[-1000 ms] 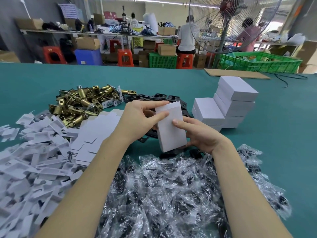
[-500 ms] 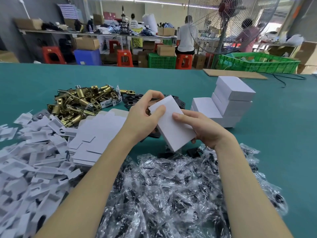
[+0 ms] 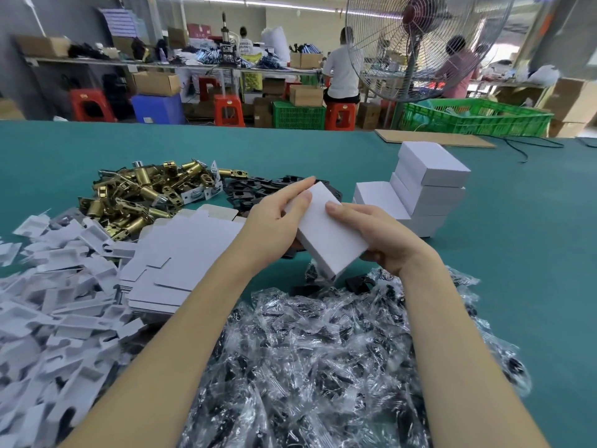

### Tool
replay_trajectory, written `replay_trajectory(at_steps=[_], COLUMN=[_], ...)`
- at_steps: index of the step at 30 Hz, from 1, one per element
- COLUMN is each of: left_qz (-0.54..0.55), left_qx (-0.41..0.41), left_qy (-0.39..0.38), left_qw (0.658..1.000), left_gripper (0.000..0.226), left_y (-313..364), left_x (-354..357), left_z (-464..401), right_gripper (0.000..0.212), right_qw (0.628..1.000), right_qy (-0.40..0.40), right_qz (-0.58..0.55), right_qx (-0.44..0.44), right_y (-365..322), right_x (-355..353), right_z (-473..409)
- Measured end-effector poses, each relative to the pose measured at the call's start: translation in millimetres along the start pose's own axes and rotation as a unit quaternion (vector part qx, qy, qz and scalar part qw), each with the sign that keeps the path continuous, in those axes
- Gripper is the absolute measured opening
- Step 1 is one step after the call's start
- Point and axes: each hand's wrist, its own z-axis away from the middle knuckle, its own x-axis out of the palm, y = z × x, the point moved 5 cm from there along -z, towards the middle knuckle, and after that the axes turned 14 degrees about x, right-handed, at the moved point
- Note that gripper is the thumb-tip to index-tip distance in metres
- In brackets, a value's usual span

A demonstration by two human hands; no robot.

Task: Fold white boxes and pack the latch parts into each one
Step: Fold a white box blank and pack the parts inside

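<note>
The smooth, rectangular white box [image 3: 326,227] was held closed and tilted above the teal surface [image 3: 533,253]. The left hand [image 3: 274,226] gripped its far end; the right hand [image 3: 384,236] clasped its right side, fingers curled.

One view only, worn on the person's head, looking forward and down across the green table [image 3: 533,253]. It sits close over the work: both forearms run up from the bottom edge, and the left hand [image 3: 274,227] and right hand [image 3: 384,237] meet near the centre. The wide lens bends the edges and still takes in the fan [image 3: 416,46] and the workshop shelves [image 3: 161,61] far behind, along the top of the frame.
</note>
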Motion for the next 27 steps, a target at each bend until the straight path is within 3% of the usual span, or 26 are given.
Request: replay_trajectory(at_steps=[10,12,15,19,22,27], left_qz=[0.089,0.111,0.161,0.239,0.27,0.287], left_qx=[-0.089,-0.109,-0.156,-0.23,-0.256,-0.28], left_qy=[-0.064,-0.037,0.063,0.182,0.198,0.191], left_qw=[0.99,0.987,0.972,0.926,0.907,0.896], left_gripper=[0.03,0.029,0.025,0.011,0.01,0.01], left_y=[-6,-10,-20,-31,-35,-38], left_x=[8,7,1,-3,-3,1], left_z=[1,2,3,7,9,12], right_gripper=[0.033,0.028,0.026,0.066,0.077,0.064], right_qw=[1.0,0.999,0.998,0.994,0.988,0.982], right_qy=[0.013,0.027,0.013,-0.089,-0.132,-0.142], right_qz=[-0.011,-0.018,-0.063,-0.049,-0.047,-0.101], right_qx=[0.022,0.026,-0.001,-0.043,-0.058,-0.074], right_y=[-1,1,-1,-1,0,0], right_x=[-5,-8,-11,-9,-8,-11], right_z=[2,0,-1,4,6,6])
